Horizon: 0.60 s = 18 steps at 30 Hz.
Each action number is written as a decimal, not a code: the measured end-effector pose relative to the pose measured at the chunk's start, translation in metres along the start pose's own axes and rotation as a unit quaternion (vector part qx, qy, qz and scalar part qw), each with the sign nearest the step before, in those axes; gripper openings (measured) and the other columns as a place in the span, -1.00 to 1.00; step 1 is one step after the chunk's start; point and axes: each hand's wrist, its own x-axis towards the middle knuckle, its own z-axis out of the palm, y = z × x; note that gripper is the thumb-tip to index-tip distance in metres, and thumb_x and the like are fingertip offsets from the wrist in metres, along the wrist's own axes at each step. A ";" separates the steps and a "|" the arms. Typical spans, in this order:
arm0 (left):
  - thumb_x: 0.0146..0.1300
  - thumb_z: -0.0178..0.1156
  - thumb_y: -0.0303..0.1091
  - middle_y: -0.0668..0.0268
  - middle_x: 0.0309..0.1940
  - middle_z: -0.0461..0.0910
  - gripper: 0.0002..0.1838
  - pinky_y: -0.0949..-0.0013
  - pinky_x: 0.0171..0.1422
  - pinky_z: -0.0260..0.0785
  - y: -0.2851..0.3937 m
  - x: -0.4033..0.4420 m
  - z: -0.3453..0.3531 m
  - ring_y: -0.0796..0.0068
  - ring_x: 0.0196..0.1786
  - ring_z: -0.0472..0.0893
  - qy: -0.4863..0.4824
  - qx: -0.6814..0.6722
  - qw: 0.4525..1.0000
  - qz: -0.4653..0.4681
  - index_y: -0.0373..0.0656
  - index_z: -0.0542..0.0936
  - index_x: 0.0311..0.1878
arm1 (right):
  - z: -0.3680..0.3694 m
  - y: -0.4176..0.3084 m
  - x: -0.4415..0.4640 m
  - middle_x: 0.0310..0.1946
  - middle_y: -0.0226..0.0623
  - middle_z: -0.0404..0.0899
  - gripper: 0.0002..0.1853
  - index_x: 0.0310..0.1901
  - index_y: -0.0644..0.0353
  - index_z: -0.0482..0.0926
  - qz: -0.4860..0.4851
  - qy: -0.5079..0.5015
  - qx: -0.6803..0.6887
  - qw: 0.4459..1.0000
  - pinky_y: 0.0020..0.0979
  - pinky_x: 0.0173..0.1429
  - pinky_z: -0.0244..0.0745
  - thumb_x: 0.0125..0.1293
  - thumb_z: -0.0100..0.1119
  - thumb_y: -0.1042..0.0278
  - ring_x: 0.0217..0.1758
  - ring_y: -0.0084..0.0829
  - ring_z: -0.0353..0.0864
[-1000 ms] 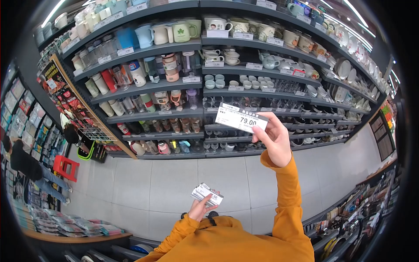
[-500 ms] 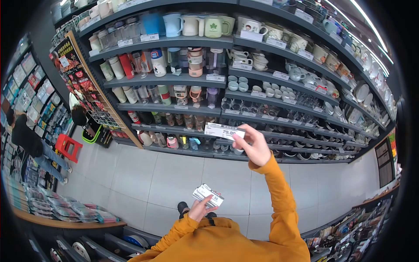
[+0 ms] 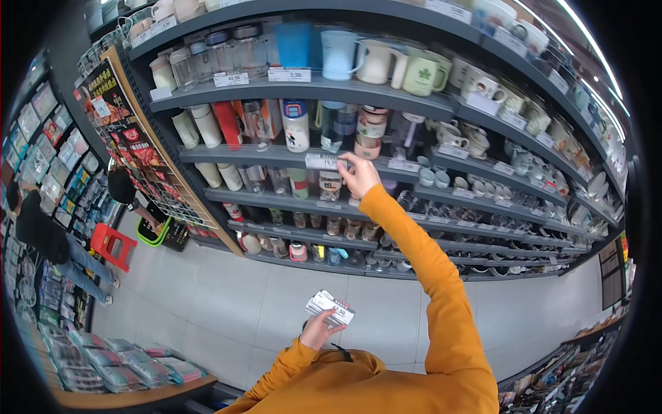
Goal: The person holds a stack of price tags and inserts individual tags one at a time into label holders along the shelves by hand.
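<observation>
My right hand reaches out to the shelf edge, its fingers closed on the right end of a white price tag. That tag lies against the front of the shelf holding bottles, below a white bottle with a blue lid and a clear blue-topped cup. Low in front of my body, my left hand grips a fanned stack of white price tags, and the top one reads partly "50".
Mugs and a blue pitcher stand one shelf up. At the left are a red stool, a green-rimmed basket, a person in black and another person's dark head. Packaged goods lie lower left.
My right hand has moved forward and left, bringing its tag from mid-air to the shelf edge. The shelves appear closer. My left hand still holds the stack.
</observation>
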 end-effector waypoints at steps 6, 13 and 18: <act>0.31 0.06 -0.30 0.20 0.16 0.49 -0.59 0.36 0.06 0.47 0.075 0.026 -0.048 0.41 0.14 0.52 0.024 -0.012 1.000 0.009 -0.18 0.37 0.20 | 0.064 0.011 0.097 -0.58 -0.27 0.64 -0.80 -0.13 0.07 0.58 0.031 -0.006 -0.044 0.999 -0.36 -0.35 0.50 0.31 0.12 0.20 -0.60 -0.39 0.64; 0.31 0.05 -0.28 0.22 0.17 0.48 -0.59 0.38 0.07 0.46 0.107 0.050 -0.080 0.43 0.14 0.51 0.029 -0.019 0.999 -0.015 -0.15 0.38 0.20 | 0.098 0.029 0.126 -0.34 -0.20 0.67 -0.76 -0.07 0.19 0.54 0.041 -0.113 -0.004 0.993 -0.42 -0.49 0.50 0.37 0.05 0.24 -0.60 -0.44 0.65; 0.33 0.01 -0.27 0.25 0.16 0.49 -0.58 0.33 0.10 0.47 0.123 0.065 -0.079 0.44 0.15 0.51 0.008 -0.002 1.000 -0.025 -0.17 0.36 0.23 | 0.101 0.030 0.134 -0.30 -0.22 0.65 -0.74 -0.03 0.21 0.53 0.036 -0.158 -0.016 0.987 -0.43 -0.49 0.50 0.36 0.07 0.25 -0.60 -0.43 0.64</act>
